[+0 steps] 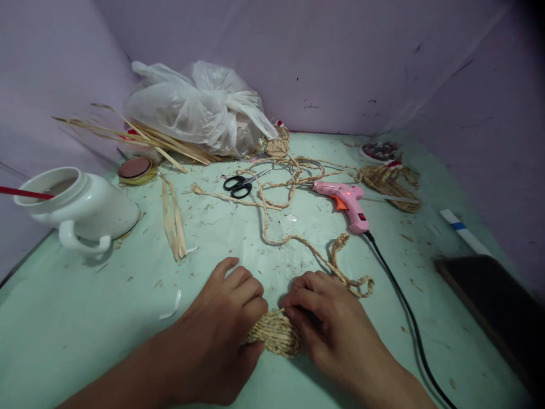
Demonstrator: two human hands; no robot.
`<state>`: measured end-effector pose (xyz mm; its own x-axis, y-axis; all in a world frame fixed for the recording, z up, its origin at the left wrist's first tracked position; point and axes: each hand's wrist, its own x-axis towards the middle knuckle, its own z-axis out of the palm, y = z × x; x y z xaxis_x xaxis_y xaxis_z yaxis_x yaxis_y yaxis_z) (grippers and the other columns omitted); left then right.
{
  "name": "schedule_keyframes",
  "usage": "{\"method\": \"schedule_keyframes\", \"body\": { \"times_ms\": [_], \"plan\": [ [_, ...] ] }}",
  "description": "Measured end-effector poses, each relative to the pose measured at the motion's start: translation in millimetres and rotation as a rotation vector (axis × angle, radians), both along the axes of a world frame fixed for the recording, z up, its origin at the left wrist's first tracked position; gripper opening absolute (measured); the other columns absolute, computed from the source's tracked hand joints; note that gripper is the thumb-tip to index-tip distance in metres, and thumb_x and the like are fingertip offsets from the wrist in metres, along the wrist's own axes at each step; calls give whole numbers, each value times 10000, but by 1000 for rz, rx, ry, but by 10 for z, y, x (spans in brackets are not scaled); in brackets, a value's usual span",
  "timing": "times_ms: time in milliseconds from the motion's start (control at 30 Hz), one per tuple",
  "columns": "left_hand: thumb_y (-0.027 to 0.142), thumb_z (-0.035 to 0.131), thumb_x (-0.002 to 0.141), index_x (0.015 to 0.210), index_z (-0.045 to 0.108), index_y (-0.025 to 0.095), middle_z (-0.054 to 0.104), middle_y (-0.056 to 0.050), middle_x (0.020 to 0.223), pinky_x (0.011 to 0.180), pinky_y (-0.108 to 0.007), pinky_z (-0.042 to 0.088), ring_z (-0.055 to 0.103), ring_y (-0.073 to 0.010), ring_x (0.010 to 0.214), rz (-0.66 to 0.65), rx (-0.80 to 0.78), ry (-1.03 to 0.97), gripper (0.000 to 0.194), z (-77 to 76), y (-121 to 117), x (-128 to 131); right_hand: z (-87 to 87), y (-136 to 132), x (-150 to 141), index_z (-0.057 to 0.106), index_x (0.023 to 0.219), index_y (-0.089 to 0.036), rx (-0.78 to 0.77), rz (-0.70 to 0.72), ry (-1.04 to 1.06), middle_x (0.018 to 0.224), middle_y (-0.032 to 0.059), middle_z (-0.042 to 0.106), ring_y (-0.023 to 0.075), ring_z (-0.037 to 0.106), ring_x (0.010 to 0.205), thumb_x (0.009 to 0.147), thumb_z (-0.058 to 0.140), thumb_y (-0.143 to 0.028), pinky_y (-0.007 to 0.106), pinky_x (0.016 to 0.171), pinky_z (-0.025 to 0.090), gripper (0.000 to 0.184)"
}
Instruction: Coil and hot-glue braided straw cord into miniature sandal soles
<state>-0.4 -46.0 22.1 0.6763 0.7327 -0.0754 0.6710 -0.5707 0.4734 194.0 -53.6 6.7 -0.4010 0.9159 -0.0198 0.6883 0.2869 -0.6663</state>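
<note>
My left hand (221, 324) and my right hand (336, 326) both grip a small woven straw piece (275, 334) low in the middle of the pale green table (106, 307). Fingers of both hands curl over its top, and the piece rests on the table between them. A braided straw cord (298, 238) runs from under my right hand up toward the far side in loose loops. A pink glue gun (347, 201) lies beyond my right hand, with its black cable (404, 307) trailing past that hand.
Black scissors (242, 184) lie mid-table. A white jug (79, 207) with a red stick stands left, beside a round tin lid (135, 169) and straw strips (174, 218). A plastic bag (200, 108) sits at the back, a straw bundle (389, 182) right, a dark slab (494, 301) far right.
</note>
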Motion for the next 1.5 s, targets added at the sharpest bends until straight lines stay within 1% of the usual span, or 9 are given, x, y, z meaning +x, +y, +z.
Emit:
{"method": "schedule_keyframes", "body": {
  "times_ms": [167, 367, 567, 800, 933, 1067, 1267, 1433, 1500],
  "plan": [
    [224, 619, 692, 776, 563, 212, 541, -13, 841, 1076, -529, 162, 463, -222, 882, 11, 11, -11, 101, -55, -26, 8, 19, 12, 66, 645, 807, -216, -1, 85, -63, 787, 32, 613, 204, 524, 760, 787, 505, -71, 337, 659, 336, 202],
    [214, 612, 689, 758, 548, 213, 534, -6, 827, 1076, -526, 161, 458, -215, 866, 14, 15, -39, 94, -77, -6, 3, -11, 53, 97, 649, 829, -213, 170, 162, -222, 739, 32, 635, 211, 527, 708, 782, 529, -93, 386, 709, 325, 176],
    [195, 594, 722, 771, 550, 209, 543, 4, 827, 1073, -528, 155, 463, -203, 851, -22, 33, -30, 68, -30, -17, -3, 21, -12, 149, 611, 912, -213, -43, 126, -146, 847, 28, 615, 207, 536, 807, 793, 500, -59, 331, 676, 377, 224],
    [162, 555, 778, 778, 569, 200, 573, 18, 761, 1099, -473, 160, 489, -170, 770, -94, 249, -64, 41, -14, -53, 28, 87, -1, 183, 605, 872, -218, -36, 119, -57, 833, 27, 614, 195, 549, 794, 802, 463, -55, 316, 654, 391, 227],
    [123, 466, 842, 797, 595, 189, 592, 20, 769, 1121, -442, 131, 496, -158, 773, -168, 370, -30, 152, -21, -67, 12, 141, -25, 196, 595, 829, -217, -56, 124, -29, 796, 13, 610, 165, 559, 737, 832, 469, -110, 282, 601, 378, 166],
    [112, 490, 842, 816, 612, 172, 600, 22, 777, 1124, -454, 152, 492, -152, 780, -174, 466, -52, 139, -41, -91, 9, 171, -45, 205, 596, 831, -242, -110, 103, -32, 808, -12, 607, 154, 563, 742, 823, 500, -128, 276, 601, 365, 149],
    [122, 498, 848, 775, 606, 182, 591, 38, 753, 1133, -445, 137, 477, -137, 739, -195, 449, -63, 143, -66, -93, 1, 214, -49, 240, 594, 845, -269, -166, 110, 28, 865, -39, 607, 141, 573, 831, 776, 545, -77, 276, 685, 390, 210],
    [138, 495, 855, 769, 588, 183, 574, 33, 748, 1128, -444, 137, 479, -147, 754, -194, 424, -52, 135, -31, -97, 3, 172, -89, 152, 612, 1008, -299, -157, 106, 104, 963, -36, 654, 166, 591, 903, 775, 668, -215, 293, 778, 425, 254],
    [139, 485, 855, 800, 589, 179, 580, 18, 767, 1113, -458, 152, 484, -158, 770, -171, 413, -64, 124, -30, -97, 15, 115, -105, 79, 634, 995, -271, -153, 113, 86, 920, -13, 666, 180, 598, 863, 787, 648, -224, 300, 736, 438, 214]
  ]
}}
